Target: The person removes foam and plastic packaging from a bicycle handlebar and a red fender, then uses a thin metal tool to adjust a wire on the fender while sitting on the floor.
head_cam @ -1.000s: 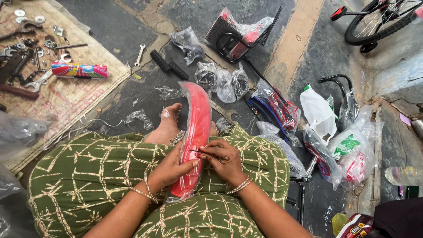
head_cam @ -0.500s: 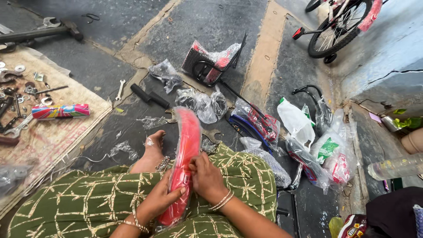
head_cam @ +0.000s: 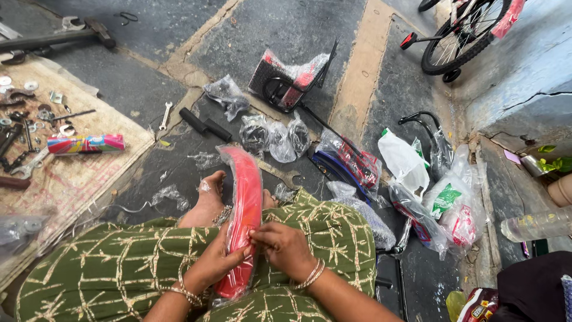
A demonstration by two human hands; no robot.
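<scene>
Both hands now pinching the wrap on the red mudguard

Compared to a second ago, the left hand (head_cam: 215, 262) has slid up from cupping the lower end and now meets the right hand (head_cam: 285, 249) at the middle of the red mudguard (head_cam: 245, 206) (still in its clear plastic sleeve), which lies lengthwise across the green-clothed lap with its far tip past the bare foot (head_cam: 208, 200). Both hands are closed on it, fingertips nipped at the film, so it looks like the wrapper's about to get worked open, though I can't tell if it's torn yet. The other bagged parts (head_cam: 277, 134) sit untouched on the floor (head_cam: 310, 24) beyond.
</scene>
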